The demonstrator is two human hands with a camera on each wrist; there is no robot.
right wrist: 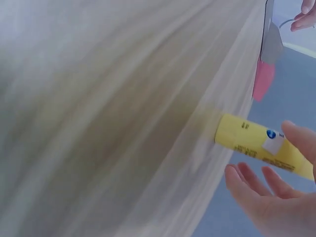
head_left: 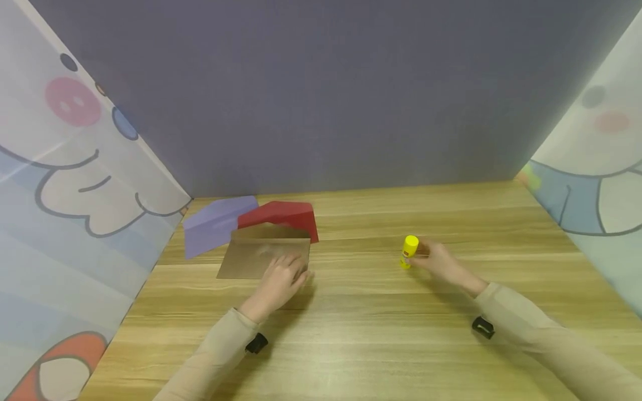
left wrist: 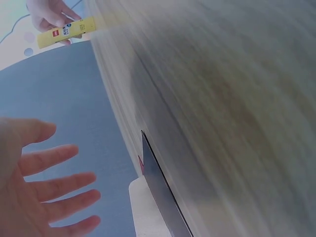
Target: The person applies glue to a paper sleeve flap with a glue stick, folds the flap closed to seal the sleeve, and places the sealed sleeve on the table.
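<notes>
Over the right edge of a folded brown sheet [head_left: 246,264] hovers my left hand [head_left: 281,278], its fingers spread loosely and holding nothing. In the left wrist view, those fingers [left wrist: 59,187] stand apart from the sheet's raised dark panel [left wrist: 160,190]. A yellow glue stick [head_left: 410,245] is upright on the wooden table, base at the tabletop. My right hand [head_left: 441,263] pinches it from the right. The right wrist view shows the thumb [right wrist: 298,138] on one side of the glue stick [right wrist: 247,138] and the curled fingers on its other side.
Behind the brown sheet lie a creased red sheet [head_left: 286,214] and a folded purple sheet [head_left: 215,225]. A grey panel [head_left: 341,100] rises along the table's [head_left: 361,340] back edge. Cartoon-printed curtains [head_left: 75,223] hang at both sides.
</notes>
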